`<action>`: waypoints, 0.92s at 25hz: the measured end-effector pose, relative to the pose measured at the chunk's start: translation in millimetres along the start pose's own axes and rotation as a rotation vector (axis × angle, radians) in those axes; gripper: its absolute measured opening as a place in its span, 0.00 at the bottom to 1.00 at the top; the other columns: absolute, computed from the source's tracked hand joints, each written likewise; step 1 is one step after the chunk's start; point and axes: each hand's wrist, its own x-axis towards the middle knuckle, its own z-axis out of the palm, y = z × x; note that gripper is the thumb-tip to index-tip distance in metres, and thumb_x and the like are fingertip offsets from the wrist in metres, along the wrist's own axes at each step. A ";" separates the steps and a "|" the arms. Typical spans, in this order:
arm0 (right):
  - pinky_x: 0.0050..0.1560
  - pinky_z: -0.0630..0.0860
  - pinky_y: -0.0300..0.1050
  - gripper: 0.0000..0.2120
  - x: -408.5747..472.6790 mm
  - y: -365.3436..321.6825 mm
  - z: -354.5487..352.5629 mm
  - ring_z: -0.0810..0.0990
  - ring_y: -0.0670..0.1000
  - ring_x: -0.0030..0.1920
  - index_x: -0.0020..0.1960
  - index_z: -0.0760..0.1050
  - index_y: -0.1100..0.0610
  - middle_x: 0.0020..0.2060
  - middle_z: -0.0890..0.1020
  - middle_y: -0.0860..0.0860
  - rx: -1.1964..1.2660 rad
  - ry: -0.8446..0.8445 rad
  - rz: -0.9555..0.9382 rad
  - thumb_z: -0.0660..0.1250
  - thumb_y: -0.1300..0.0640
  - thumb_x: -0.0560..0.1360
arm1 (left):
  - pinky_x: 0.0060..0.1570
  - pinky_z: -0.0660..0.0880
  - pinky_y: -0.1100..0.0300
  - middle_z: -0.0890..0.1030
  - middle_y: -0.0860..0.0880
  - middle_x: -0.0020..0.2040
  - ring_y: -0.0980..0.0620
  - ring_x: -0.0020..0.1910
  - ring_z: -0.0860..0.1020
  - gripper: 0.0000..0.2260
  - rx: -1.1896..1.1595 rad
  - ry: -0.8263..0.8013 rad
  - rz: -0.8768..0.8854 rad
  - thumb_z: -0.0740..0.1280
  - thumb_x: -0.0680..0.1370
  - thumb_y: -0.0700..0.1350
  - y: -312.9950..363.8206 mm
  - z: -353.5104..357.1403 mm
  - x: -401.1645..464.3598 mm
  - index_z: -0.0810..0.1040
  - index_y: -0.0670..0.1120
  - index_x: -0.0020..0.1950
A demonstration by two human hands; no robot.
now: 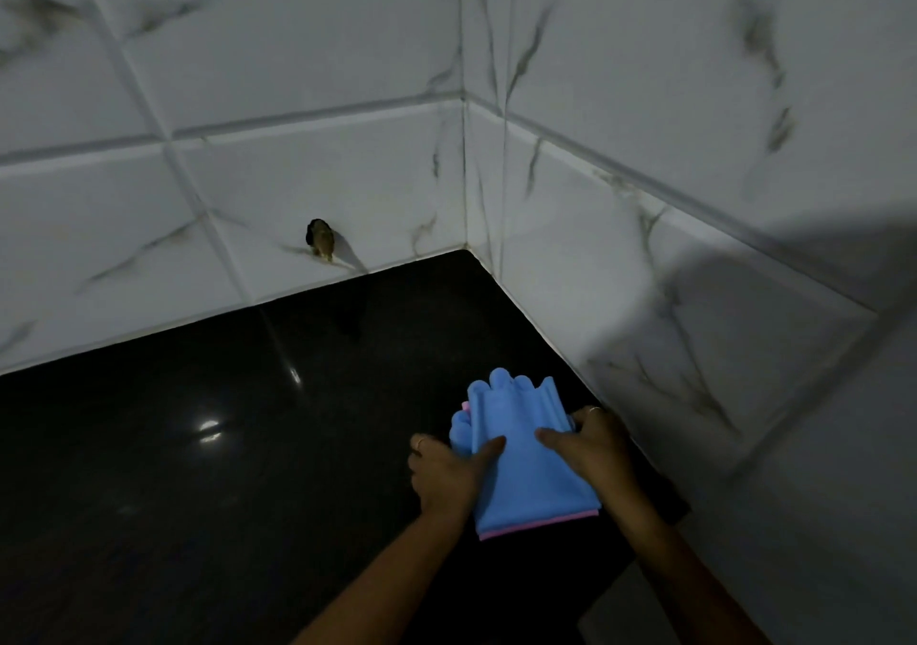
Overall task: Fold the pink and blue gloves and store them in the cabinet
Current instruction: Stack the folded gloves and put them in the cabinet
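A blue glove (521, 465) lies flat on the black countertop (223, 470), fingers pointing away from me. Under it lies a pink glove (541, 525), of which only a thin edge shows at the cuff and a bit at the left side. My left hand (446, 475) grips the glove stack's left edge, thumb on top of the blue glove. My right hand (590, 446) grips the right edge the same way, thumb on top and fingers round the side. The cabinet is not in view.
White marble-look tiled walls (297, 173) meet in a corner behind the counter. The right wall (694, 322) runs close beside the gloves. A small dark hole or fitting (321, 239) sits low in the back wall. The scene is dim.
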 end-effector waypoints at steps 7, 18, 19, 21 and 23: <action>0.46 0.79 0.52 0.22 4.1 7.7 -8.6 0.81 0.59 0.46 0.60 0.76 0.68 0.55 0.81 0.64 0.525 -0.231 0.196 0.74 0.59 0.69 | 0.53 0.77 0.43 0.77 0.39 0.61 0.41 0.56 0.77 0.32 -0.520 -0.403 -0.304 0.78 0.66 0.41 14.9 -8.0 2.0 0.70 0.41 0.67; 0.41 0.78 0.50 0.14 -68.9 -43.0 83.1 0.82 0.58 0.45 0.51 0.78 0.56 0.43 0.84 0.58 0.629 -0.590 0.257 0.75 0.60 0.66 | 0.42 0.80 0.47 0.84 0.39 0.50 0.40 0.51 0.80 0.31 -0.637 -0.379 -0.333 0.81 0.56 0.43 -55.5 -128.7 -18.6 0.76 0.46 0.57; 0.40 0.78 0.49 0.15 -78.8 -50.1 97.2 0.82 0.57 0.45 0.51 0.78 0.56 0.44 0.84 0.58 0.625 -0.623 0.244 0.75 0.61 0.66 | 0.40 0.80 0.47 0.84 0.39 0.51 0.40 0.52 0.81 0.33 -0.652 -0.336 -0.326 0.81 0.57 0.44 -67.5 -147.6 -22.0 0.75 0.46 0.60; 0.40 0.78 0.49 0.17 -100.6 -68.4 132.5 0.82 0.57 0.46 0.55 0.78 0.56 0.47 0.84 0.58 0.607 -0.706 0.228 0.74 0.62 0.66 | 0.37 0.81 0.49 0.82 0.39 0.55 0.40 0.53 0.81 0.37 -0.663 -0.227 -0.319 0.81 0.57 0.45 -93.2 -188.1 -31.0 0.73 0.46 0.65; 0.41 0.78 0.50 0.23 -122.8 -84.5 165.8 0.82 0.58 0.49 0.60 0.75 0.57 0.51 0.83 0.59 0.570 -0.768 0.230 0.75 0.62 0.66 | 0.36 0.80 0.51 0.82 0.40 0.55 0.41 0.52 0.81 0.37 -0.665 -0.140 -0.306 0.81 0.56 0.47 -115.5 -224.1 -40.3 0.74 0.45 0.64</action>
